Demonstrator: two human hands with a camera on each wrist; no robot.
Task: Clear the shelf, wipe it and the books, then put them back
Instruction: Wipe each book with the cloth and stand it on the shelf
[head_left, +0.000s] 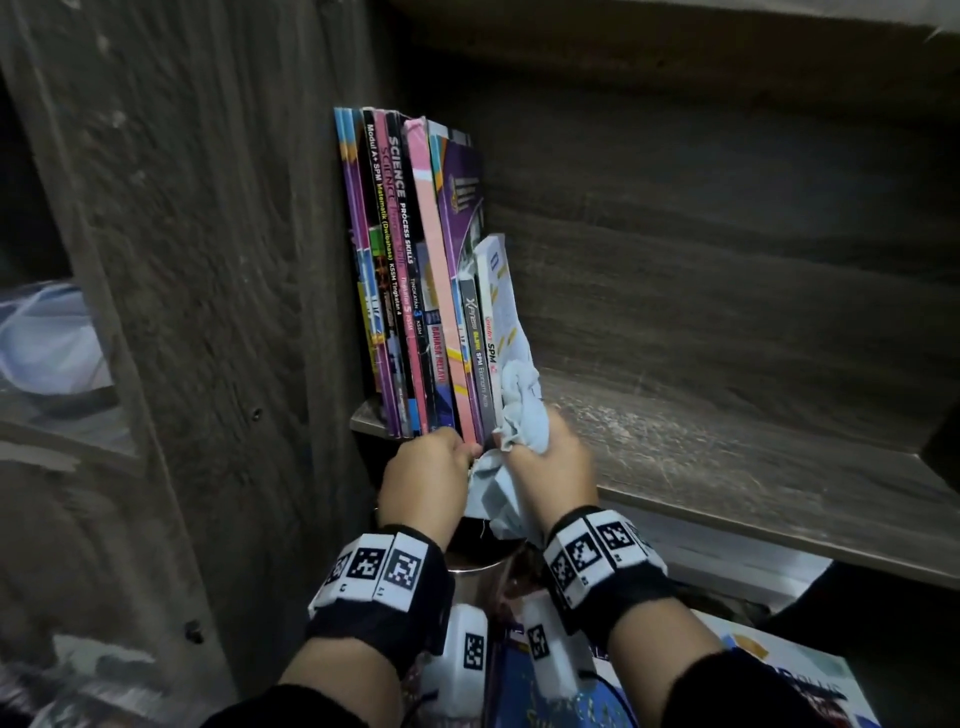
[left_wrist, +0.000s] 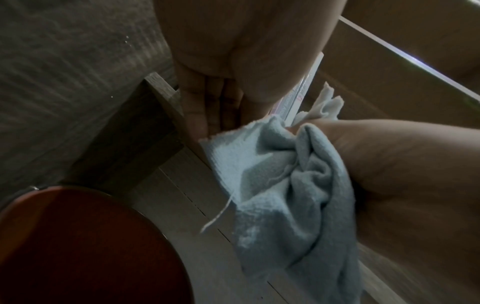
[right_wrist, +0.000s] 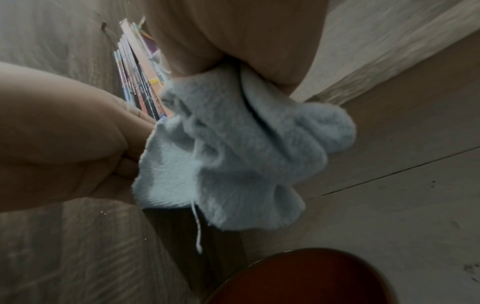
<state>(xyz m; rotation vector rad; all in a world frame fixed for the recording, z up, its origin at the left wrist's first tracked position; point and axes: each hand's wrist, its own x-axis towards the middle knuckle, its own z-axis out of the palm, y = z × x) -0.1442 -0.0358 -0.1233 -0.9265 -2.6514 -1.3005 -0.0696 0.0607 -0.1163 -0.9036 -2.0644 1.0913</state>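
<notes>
the right hand (head_left: 550, 457) clutches the cloth (head_left: 522, 415) against the books (head_left: 426, 291); the left hand (head_left: 423, 478) grips their lower edge.

Both arms reached forward, wrists banded. Left hand (head_left: 423, 475) curled, fingertips pressed ahead. Right hand (head_left: 553, 465) fisted, grip tight around a bunched pale blue cloth (head_left: 522, 410).

From my right wrist camera I see my right hand (right_wrist: 233, 41) gripping a bunched pale blue cloth (right_wrist: 233, 148), a loose thread dangling from its lower edge. My left hand (right_wrist: 64, 135) comes in from the left, its fingers touching the cloth's edge, with upright book spines (right_wrist: 137, 86) behind both. A round reddish-brown surface (right_wrist: 298, 279) fills the lower right over pale wood boards (right_wrist: 402, 185).
</notes>
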